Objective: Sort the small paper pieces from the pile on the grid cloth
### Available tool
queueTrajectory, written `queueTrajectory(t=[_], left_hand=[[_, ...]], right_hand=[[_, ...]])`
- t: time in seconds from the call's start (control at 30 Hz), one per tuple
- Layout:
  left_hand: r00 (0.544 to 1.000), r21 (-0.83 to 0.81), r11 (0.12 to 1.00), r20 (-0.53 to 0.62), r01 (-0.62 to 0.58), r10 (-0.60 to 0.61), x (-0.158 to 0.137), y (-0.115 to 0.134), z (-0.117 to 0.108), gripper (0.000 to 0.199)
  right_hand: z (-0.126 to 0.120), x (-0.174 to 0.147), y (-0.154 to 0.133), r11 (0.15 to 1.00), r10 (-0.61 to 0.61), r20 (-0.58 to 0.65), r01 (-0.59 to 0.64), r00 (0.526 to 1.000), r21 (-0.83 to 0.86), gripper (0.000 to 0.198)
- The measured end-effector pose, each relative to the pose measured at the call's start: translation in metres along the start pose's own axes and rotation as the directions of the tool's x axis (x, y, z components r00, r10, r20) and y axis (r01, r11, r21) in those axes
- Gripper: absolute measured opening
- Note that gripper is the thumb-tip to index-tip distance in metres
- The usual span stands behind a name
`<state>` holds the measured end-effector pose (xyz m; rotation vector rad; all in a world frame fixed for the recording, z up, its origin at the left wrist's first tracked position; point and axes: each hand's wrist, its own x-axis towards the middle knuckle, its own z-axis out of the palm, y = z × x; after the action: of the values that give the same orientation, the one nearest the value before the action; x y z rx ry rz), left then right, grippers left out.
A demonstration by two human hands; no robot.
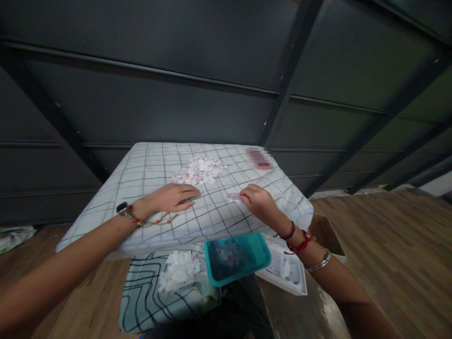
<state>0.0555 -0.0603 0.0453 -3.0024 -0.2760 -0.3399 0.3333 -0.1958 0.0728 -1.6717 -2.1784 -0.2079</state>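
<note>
My left hand [173, 197] rests low over the checked cloth, fingers closed around a slim dark pointed tool [187, 200]. The tool's exact kind is hard to make out. Across from it, my right hand [259, 201] pinches a small pale, partly see-through strip [234, 197] that lies at the cloth's surface. Just beyond my left fingers spreads a heap of small white and pinkish scraps [201, 170]. Both hands are on the table covered by the checked cloth [148, 162], a short distance apart.
A teal plastic tub [266, 256] with dark contents is in front of me, below the table edge. Beside it, white scraps [179, 270] lie on a patterned cloth [136, 292]. A white box [300, 286] and a cardboard box [326, 233] stand right. A blurred reddish item [259, 159] lies far right.
</note>
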Motion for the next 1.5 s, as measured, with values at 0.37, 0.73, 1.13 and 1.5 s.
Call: queueTrajectory(t=[0.37,0.73,1.13,1.5], left_hand=[[0.999,0.01,1.0,-0.045,0.025,-0.025,-0.004,0.001,0.004,0.032],[0.996,-0.017,0.999,-0.074,0.045,-0.046,-0.004,0.004,0.0,0.032],[0.986,-0.038,0.988,-0.08,0.147,-0.149,-0.01,0.0,-0.003,0.029],[0.976,-0.02,0.981,-0.104,0.191,-0.192,-0.019,-0.005,-0.005,0.032]], right_hand=[[-0.008,-0.01,0.007,0.999,0.032,-0.05,-0.033,0.998,-0.022,0.018],[0.005,-0.009,-0.029,0.999,-0.038,-0.018,0.039,0.999,0.026,0.019],[0.016,0.001,-0.083,0.998,-0.053,0.073,0.051,0.996,0.033,0.021],[0.025,0.001,-0.136,0.936,-0.326,0.073,0.311,0.943,0.167,0.023]])
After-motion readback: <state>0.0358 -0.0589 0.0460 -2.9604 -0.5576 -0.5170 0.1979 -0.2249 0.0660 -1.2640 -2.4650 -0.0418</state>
